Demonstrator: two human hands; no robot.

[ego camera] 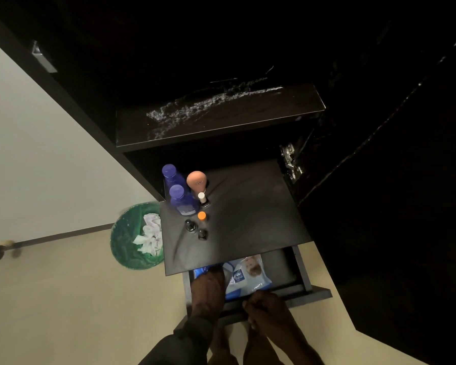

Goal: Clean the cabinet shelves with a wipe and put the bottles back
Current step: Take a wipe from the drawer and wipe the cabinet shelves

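at open drawer [300,270] | left hand [208,288] reaching onto wipes pack [248,275], grip hidden | right hand [263,306] curled on drawer front | step: fetching wipe | next: pull one sheet free

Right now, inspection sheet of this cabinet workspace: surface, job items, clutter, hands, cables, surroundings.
Surface: upper shelf shows whitish smears; lower shelf dark, looks dull, no obvious smears.
Job's things: two blue bottles, a peach bottle, a white-capped bottle, an orange-capped one and two small dark bottles stand upright at the lower shelf's left side. Wipes pack lies in the open drawer.
Clutter: crumpled wipes in the green bin.
Hands: left hand reaches into the drawer at the pack, grip hidden; right hand curled at the drawer's front edge.
Cables: nothing seen.
Surroundings: pale floor, cabinet door hinge, very dim light.
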